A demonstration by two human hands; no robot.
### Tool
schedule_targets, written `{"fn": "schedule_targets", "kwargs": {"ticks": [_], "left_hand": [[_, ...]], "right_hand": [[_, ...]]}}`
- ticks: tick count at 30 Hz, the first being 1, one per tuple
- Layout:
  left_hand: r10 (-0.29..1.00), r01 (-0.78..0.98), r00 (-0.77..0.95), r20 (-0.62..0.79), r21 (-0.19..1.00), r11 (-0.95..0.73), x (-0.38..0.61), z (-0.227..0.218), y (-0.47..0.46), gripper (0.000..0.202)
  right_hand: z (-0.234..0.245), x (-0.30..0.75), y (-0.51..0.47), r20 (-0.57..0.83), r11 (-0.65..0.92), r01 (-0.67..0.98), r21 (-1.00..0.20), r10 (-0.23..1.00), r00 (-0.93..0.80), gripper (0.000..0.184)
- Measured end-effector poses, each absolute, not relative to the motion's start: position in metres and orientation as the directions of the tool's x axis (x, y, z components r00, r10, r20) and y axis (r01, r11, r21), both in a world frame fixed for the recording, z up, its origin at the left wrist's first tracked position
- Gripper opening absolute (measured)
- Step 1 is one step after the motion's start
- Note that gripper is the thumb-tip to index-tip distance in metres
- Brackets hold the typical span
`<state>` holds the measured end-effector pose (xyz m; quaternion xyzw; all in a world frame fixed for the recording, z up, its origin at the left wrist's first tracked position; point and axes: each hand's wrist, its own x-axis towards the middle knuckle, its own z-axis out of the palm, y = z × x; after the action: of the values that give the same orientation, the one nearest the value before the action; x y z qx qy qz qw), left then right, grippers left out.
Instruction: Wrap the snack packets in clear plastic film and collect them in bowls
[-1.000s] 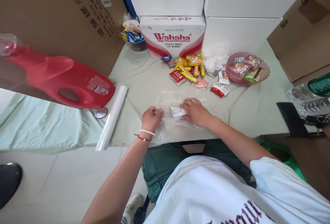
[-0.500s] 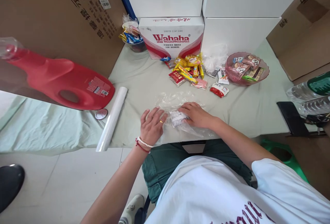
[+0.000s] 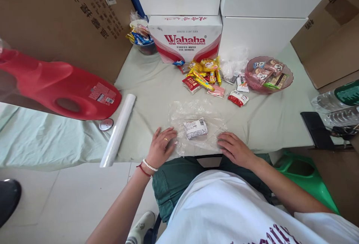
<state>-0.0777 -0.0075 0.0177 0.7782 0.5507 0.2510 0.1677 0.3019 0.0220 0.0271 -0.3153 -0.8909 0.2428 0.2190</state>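
Note:
A small white snack packet point(image 3: 195, 128) with printed text and a barcode lies on a crumpled sheet of clear plastic film point(image 3: 182, 111) near the table's front edge. My left hand point(image 3: 162, 146), palm down with fingers stretched out, rests at the film's left edge. At its right edge lies my right hand point(image 3: 235, 148), the fingers extended and slightly bent. Neither hand touches the packet. Left of my left hand is a white roll of film point(image 3: 118, 130).
A red jug point(image 3: 70, 90) lies at the left. Several wrapped snacks point(image 3: 203, 73) are heaped before the Wahaha carton point(image 3: 186, 38). A pink bowl point(image 3: 286, 83) of snacks stands at the back right; a black phone point(image 3: 316, 130) and plastic bottles point(image 3: 325, 101) are at the right.
My right hand has moved off the packet to the right and nearer me, uncovering it. My left hand has slid slightly toward me and left. The film lies more spread out.

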Motion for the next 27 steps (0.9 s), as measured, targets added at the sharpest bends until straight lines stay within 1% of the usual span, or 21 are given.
{"fn": "schedule_targets", "kwargs": {"ticks": [1,4,6,8,9,10,11,12,13,14,15,16,18,19,21,22,23,24,25,26,27], "left_hand": [[0.953,0.761,0.212,0.217,0.575,-0.301,-0.077,0.016,-0.006,0.019],[0.972,0.694,0.077,0.221,0.688,-0.212,-0.076,0.015,0.003,0.024],[0.977,0.666,-0.017,0.214,0.731,-0.148,-0.076,0.015,0.012,0.030],[0.966,0.684,-0.159,0.203,0.728,-0.041,-0.077,0.014,0.024,0.030],[0.949,0.702,-0.252,0.192,0.711,0.043,-0.079,0.014,0.029,0.026],[0.917,0.711,-0.357,0.177,0.688,0.145,-0.081,0.014,0.034,0.020],[0.871,0.705,-0.463,0.164,0.663,0.250,-0.084,0.015,0.037,0.016],[0.812,0.686,-0.560,0.164,0.642,0.343,-0.086,0.016,0.038,0.018],[0.747,0.662,-0.639,0.186,0.627,0.411,-0.089,0.018,0.035,0.021],[0.682,0.647,-0.694,0.232,0.616,0.449,-0.090,0.021,0.030,0.023],[0.623,0.652,-0.720,0.307,0.605,0.456,-0.090,0.025,0.021,0.022],[0.575,0.681,-0.714,0.400,0.587,0.437,-0.087,0.029,0.010,0.020],[0.548,0.789,-0.607,0.575,0.520,0.328,-0.071,0.038,-0.017,0.012],[0.585,0.847,-0.513,0.628,0.479,0.229,-0.059,0.042,-0.029,0.009],[0.737,0.906,-0.216,0.640,0.412,-0.092,-0.029,0.048,-0.048,0.013],[0.799,0.884,-0.069,0.597,0.407,-0.229,-0.014,0.050,-0.051,0.019],[0.848,0.859,0.038,0.528,0.417,-0.298,0.001,0.052,-0.050,0.028],[0.894,0.845,0.099,0.438,0.437,-0.308,0.013,0.052,-0.046,0.038],[0.927,0.846,0.118,0.355,0.452,-0.281,0.022,0.052,-0.038,0.046],[0.954,0.857,0.106,0.280,0.461,-0.230,0.028,0.051,-0.029,0.050],[0.970,0.866,0.092,0.227,0.463,-0.190,0.031,0.050,-0.020,0.052]], "right_hand": [[0.026,0.301,0.025,0.257,0.678,0.440,-0.589,0.673,-0.693,0.025],[0.039,0.295,0.049,0.258,0.654,0.379,-0.655,0.665,-0.701,0.025],[0.057,0.287,0.073,0.193,0.623,0.396,-0.675,0.666,-0.720,0.028],[0.075,0.276,0.099,0.073,0.571,0.500,-0.651,0.703,-0.708,0.031],[0.084,0.270,0.112,-0.014,0.531,0.593,-0.605,0.737,-0.675,0.032],[0.091,0.264,0.125,-0.115,0.488,0.700,-0.522,0.772,-0.625,0.032],[0.098,0.257,0.138,-0.220,0.451,0.797,-0.403,0.797,-0.562,0.033],[0.103,0.251,0.149,-0.306,0.432,0.863,-0.262,0.811,-0.498,0.033],[0.107,0.245,0.159,-0.363,0.433,0.892,-0.129,0.817,-0.449,0.033],[0.110,0.239,0.169,-0.391,0.451,0.892,-0.035,0.815,-0.427,0.032],[0.112,0.233,0.177,-0.394,0.479,0.878,0.004,0.807,-0.439,0.032],[0.113,0.227,0.184,-0.380,0.515,0.857,-0.007,0.791,-0.479,0.032],[0.108,0.212,0.196,-0.315,0.593,0.799,-0.096,0.744,-0.590,0.036],[0.104,0.204,0.200,-0.280,0.634,0.761,-0.139,0.712,-0.644,0.038],[0.093,0.185,0.207,-0.218,0.696,0.693,-0.186,0.659,-0.720,0.047],[0.087,0.176,0.209,-0.201,0.710,0.677,-0.197,0.646,-0.736,0.055],[0.082,0.167,0.210,-0.196,0.709,0.676,-0.202,0.647,-0.737,0.063],[0.078,0.160,0.211,-0.201,0.698,0.686,-0.205,0.656,-0.727,0.070],[0.075,0.154,0.212,-0.216,0.679,0.704,-0.208,0.670,-0.710,0.072],[0.074,0.149,0.213,-0.238,0.653,0.726,-0.216,0.686,-0.688,0.069],[0.075,0.146,0.214,-0.267,0.625,0.744,-0.237,0.694,-0.668,0.060]]}}
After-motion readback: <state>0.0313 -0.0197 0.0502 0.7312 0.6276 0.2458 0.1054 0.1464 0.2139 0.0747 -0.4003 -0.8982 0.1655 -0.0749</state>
